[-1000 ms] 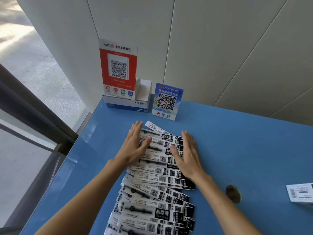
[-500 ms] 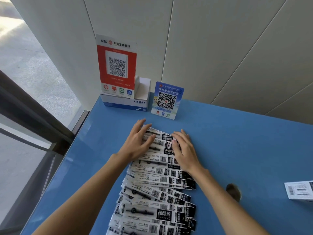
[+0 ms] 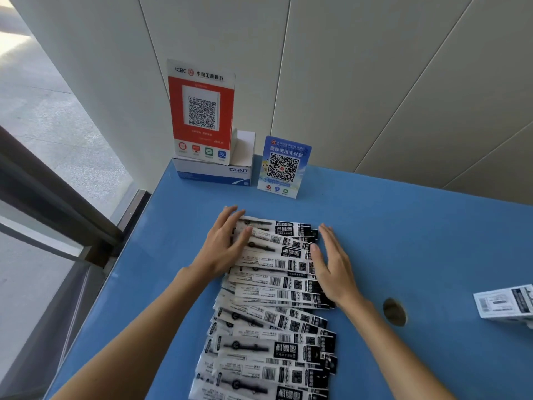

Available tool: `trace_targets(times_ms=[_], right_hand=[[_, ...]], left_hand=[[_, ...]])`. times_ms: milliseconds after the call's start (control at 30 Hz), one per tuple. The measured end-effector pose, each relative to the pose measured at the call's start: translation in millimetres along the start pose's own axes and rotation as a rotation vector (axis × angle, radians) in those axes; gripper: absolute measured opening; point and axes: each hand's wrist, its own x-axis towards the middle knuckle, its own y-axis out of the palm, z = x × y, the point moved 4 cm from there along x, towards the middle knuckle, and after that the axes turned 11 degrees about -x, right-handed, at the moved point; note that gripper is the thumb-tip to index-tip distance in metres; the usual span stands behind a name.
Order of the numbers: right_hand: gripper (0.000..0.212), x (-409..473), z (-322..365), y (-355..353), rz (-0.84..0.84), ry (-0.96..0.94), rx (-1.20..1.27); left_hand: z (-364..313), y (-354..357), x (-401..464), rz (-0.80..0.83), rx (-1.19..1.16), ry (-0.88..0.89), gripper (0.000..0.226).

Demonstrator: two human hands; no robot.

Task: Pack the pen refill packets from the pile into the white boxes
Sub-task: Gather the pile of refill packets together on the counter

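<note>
Your left hand (image 3: 222,249) and right hand (image 3: 334,267), fingers (image 3: 326,235) released flat, flank the pen refill packets (image 3: 274,255); square both ends evenly before lifting.

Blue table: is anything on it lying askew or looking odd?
The black-and-white pen refill packets lie fanned at differing angles, not squared; the left hand and right hand flank their far end. A dark round hole shows in the blue table.

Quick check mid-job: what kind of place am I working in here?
Probably a shop counter or cashier desk. Two QR payment signs, a red bank one and a blue one, stand against the wall on a blue counter, with pen refill packets spread across it like stock.
</note>
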Motion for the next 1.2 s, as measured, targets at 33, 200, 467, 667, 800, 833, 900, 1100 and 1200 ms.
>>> trace_targets(times_ms=[33,200,467,667,800,833,900,1100,1200], right_hand=[[0.056,-10,-3,-2,-0.007,0.014,0.004],[0.070,-51,8,18,0.024,0.018,-0.038],[0.063,-62,11,9,-0.031,0.078,-0.015],[0.073,-137,-4,14,-0.020,0.098,-0.051],[0.071,-135,22,32,-0.025,0.054,-0.034],[0.071,-132,29,35,-0.019,0.039,-0.026],[0.071,-129,34,37,-0.034,0.040,-0.012],[0.064,-165,10,13,-0.093,0.117,0.005],[0.070,-199,7,23,-0.060,0.100,-0.022]], left_hand=[[1,-2,-7,-0.006,-0.017,-0.006,0.052],[-1,11,-38,0.093,-0.074,-0.014,0.060],[4,-1,-62,0.033,-0.081,-0.045,0.061],[16,-4,-133,0.085,-0.098,-0.040,0.065],[4,23,-145,0.183,-0.087,0.005,0.072],[1,28,-147,0.196,-0.086,0.006,0.072],[-1,29,-148,0.194,-0.092,-0.004,0.071],[15,-2,-172,0.132,-0.103,-0.020,0.067],[22,-1,-194,0.178,-0.078,0.001,0.070]])
